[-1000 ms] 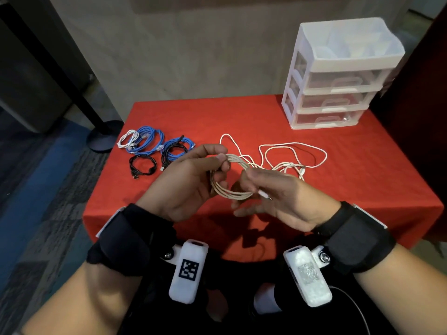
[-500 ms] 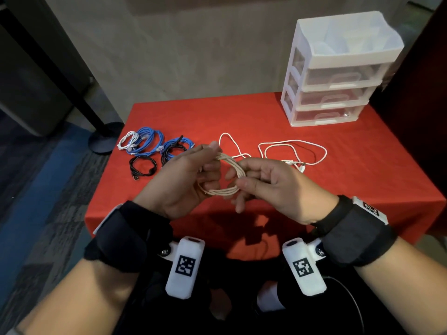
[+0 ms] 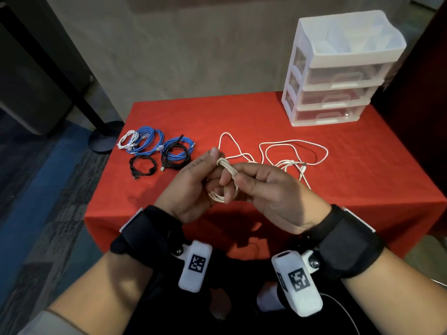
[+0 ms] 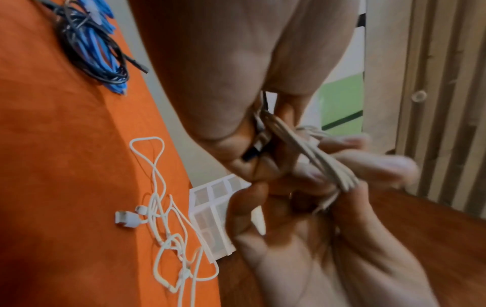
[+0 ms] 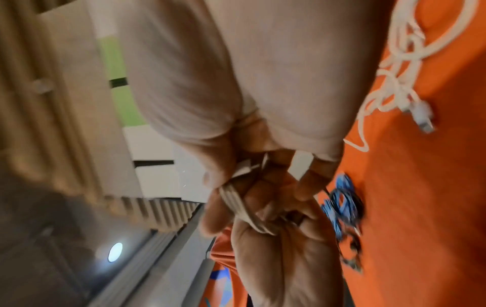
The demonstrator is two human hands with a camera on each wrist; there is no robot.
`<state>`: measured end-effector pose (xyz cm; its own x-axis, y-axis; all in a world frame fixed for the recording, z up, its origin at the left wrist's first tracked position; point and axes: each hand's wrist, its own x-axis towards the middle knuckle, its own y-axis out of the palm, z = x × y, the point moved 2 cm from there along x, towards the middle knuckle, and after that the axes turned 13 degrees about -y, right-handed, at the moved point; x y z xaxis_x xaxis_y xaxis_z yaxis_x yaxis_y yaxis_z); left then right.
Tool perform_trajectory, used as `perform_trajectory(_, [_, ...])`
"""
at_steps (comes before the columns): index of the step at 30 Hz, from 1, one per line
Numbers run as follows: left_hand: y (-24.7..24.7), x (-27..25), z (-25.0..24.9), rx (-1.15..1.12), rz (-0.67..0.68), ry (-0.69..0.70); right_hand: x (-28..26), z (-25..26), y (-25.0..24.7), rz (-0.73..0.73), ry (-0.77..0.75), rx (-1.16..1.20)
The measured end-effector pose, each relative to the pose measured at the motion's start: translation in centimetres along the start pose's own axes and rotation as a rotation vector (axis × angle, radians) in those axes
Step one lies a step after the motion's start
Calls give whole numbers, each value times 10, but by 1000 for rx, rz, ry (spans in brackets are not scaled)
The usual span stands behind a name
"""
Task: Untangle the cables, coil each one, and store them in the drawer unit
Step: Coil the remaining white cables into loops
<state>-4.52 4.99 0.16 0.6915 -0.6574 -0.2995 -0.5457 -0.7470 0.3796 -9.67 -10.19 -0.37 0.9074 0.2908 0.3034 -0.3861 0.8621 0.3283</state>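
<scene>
both hands, the left hand (image 3: 193, 187) and right hand (image 3: 263, 189), pinch a cream cable (image 3: 227, 169) coiled above the red table (image 3: 338, 184), so it looks nearly bundled, and next needs tucking the end, then the drawer unit (image 3: 338, 68).

Red-covered table (image 3: 362, 165), coiled blue, black and white cables (image 3: 154, 151) at left, loose white cables (image 3: 292, 153) mid, drawer unit (image 3: 338, 68) far right

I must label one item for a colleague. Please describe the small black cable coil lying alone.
On the red table, look at the coiled cables near its far left corner. The small black coil lies nearest the person, alone, while the other black cable overlaps a blue one.
</scene>
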Motion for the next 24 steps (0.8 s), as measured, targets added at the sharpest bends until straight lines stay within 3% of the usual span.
perform_trajectory(2, [2, 0, -2, 8, 29, -6, -1, 1, 0, 27, 22, 100])
perform_trajectory(5, [-5, 2, -2, -29, -64, 3, 2, -1, -13, -36, 93, 163])
perform_trajectory(9, [-21, -1, -2, 101, -208, 4, 10, -11, -32, -171, 116, -19])
perform_trajectory(12, [-31, -1, 1, 271, -319, 7, 15, -19, -36, -144, 109, -246])
perform_trajectory(16, [-43, -5, 2, 194, -405, -8, 25, -27, -33, -99, 80, -559])
perform_trajectory(24, [-71, -12, 5, 126, -523, 15, 22, -36, -34, -105, 124, -624])
